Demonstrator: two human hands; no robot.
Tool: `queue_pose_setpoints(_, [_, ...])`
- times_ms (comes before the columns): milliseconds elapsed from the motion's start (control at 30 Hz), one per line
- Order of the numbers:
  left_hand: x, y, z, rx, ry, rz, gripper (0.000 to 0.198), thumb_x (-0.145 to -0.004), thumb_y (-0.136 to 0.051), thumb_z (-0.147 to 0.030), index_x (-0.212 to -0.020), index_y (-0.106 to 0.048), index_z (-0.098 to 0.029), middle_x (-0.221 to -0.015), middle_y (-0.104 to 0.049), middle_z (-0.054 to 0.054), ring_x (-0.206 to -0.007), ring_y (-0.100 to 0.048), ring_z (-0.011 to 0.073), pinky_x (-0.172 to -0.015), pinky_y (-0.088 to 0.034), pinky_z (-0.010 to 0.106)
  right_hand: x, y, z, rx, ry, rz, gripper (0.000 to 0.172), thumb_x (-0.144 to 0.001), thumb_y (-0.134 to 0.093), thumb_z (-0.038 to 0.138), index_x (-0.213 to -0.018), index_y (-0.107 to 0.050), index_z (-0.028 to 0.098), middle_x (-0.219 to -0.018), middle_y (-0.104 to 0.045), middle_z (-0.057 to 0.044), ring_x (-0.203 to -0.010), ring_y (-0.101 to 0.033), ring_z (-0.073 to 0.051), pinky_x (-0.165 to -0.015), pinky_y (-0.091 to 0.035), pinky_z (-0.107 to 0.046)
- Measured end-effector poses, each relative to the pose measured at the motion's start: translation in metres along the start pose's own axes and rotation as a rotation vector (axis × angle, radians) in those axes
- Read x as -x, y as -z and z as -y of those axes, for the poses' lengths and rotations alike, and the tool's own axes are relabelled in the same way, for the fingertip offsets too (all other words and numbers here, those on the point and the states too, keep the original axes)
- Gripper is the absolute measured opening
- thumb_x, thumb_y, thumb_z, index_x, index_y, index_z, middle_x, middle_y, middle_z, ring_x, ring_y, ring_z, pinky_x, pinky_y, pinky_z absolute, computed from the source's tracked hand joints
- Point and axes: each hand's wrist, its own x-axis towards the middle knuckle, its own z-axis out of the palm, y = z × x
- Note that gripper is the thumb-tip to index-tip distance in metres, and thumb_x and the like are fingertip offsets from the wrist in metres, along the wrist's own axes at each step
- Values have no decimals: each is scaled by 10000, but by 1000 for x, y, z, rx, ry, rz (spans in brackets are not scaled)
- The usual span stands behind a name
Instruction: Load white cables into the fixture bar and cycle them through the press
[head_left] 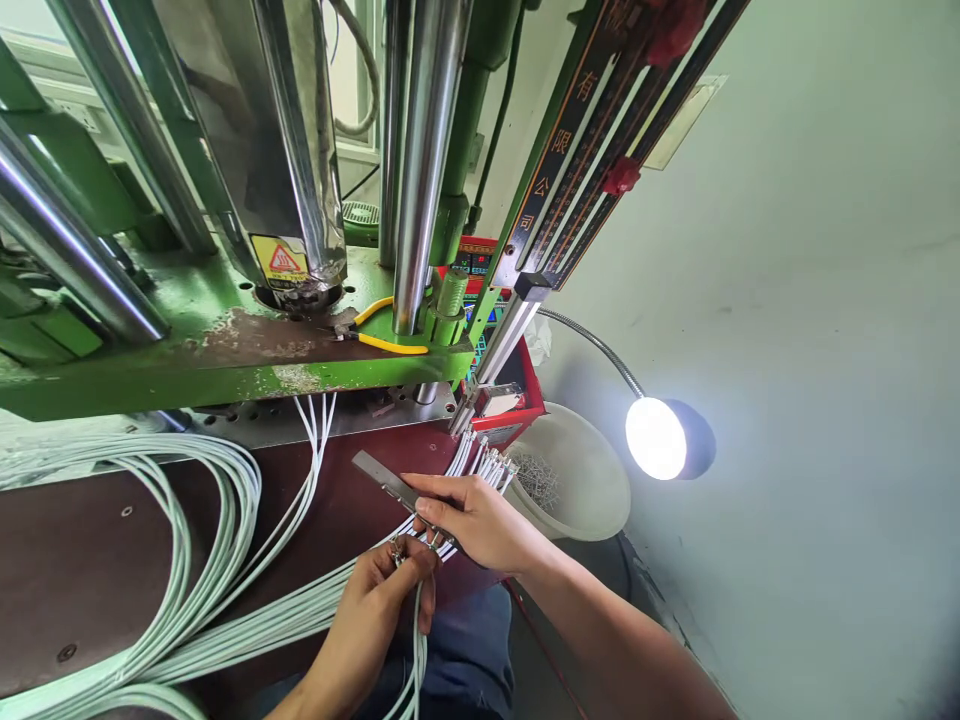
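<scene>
My right hand [469, 515] grips a flat grey metal bar [384, 480], which points up and to the left; small notches or pins show along its lower edge. Just below, my left hand [386, 590] is closed around the ends of a few white cables [418, 650], with small metal connectors [397, 548] at the fingertips. The cables hang down over my lap. My two hands almost touch, and what passes between them is partly hidden. Behind them, a bundle of white cables [300, 600] runs across the dark red table [82, 580].
A green press [360, 372] with steel columns stands ahead, yellow-handled cutters [382, 335] on its platen. Several cables enter beneath it. To the right are a red control box [517, 415], a white bucket [592, 490] holding small scraps and a lit lamp [656, 438] near the wall.
</scene>
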Motion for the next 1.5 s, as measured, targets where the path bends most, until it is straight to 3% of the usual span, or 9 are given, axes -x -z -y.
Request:
queue_pose_setpoints(133, [0,-3,-2,-42,3,-17,423,-797,-576,-496,-502,-550,-195,-415,-529,4,-465,-443,131,-591,-350,282,2,-2,6,78,51,-1,425,-909,-520,301,-1316,-598,207,-1252,-652,-48,-1004,-650,-203,-894,-513,-338])
queue_pose_setpoints(200, [1,-5,-2,-42,0,-30,426,-799,-582,-470,-484,-546,-186,-426,-527,0,-455,-439,119,-581,-347,274,3,0,8,124,77,28,410,-903,-523,277,-1296,-616,205,-1255,-651,-42,-1070,-629,-212,-910,-504,-321])
queue_pose_setpoints(400, [2,-3,3,6,63,39,355,-760,-661,-455,-577,-634,-152,-546,-632,44,-493,-523,133,-588,-391,274,1,6,8,184,-25,140,406,-906,-514,251,-1295,-620,200,-921,-734,-19,-789,-650,-157,-755,-505,-269])
queue_pose_setpoints(533, [5,0,5,46,76,52,319,-728,-709,-456,-643,-666,-152,-623,-675,54,-565,-570,147,-627,-424,276,-1,7,3,130,-33,124,412,-905,-520,253,-1299,-617,180,-855,-710,-23,-771,-628,-144,-756,-493,-260])
queue_pose_setpoints(667, [5,1,1,-17,33,20,344,-754,-684,-449,-576,-652,-156,-554,-626,27,-523,-524,125,-610,-393,267,-2,6,2,137,-35,112,412,-895,-529,255,-1289,-627,184,-838,-691,-16,-741,-598,-136,-715,-477,-244])
queue_pose_setpoints(867, [3,1,-1,-78,93,92,412,-759,-664,-519,-578,-648,-149,-540,-636,38,-466,-494,121,-576,-378,278,0,11,6,161,-99,242,414,-891,-534,280,-1284,-635,197,-771,-682,8,-640,-528,-108,-635,-427,-218])
queue_pose_setpoints(1100, [4,5,10,93,129,49,282,-680,-774,-408,-810,-690,-173,-705,-700,40,-657,-606,176,-734,-457,302,-4,19,-1,83,-74,197,439,-881,-550,281,-1302,-617,178,-772,-668,-2,-696,-547,-123,-669,-443,-224])
queue_pose_setpoints(1267, [3,11,12,61,13,45,231,-758,-707,-405,-757,-708,-173,-862,-702,66,-894,-600,205,-856,-425,279,-3,22,-7,78,-60,213,453,-889,-538,283,-1326,-595,180,-817,-665,-13,-693,-510,-115,-694,-428,-242])
queue_pose_setpoints(1500, [4,7,9,71,-28,79,265,-823,-632,-413,-710,-665,-175,-616,-637,1,-506,-485,110,-678,-403,279,1,27,-2,68,-21,195,444,-898,-533,303,-1316,-604,171,-784,-658,-13,-680,-528,-114,-661,-437,-228])
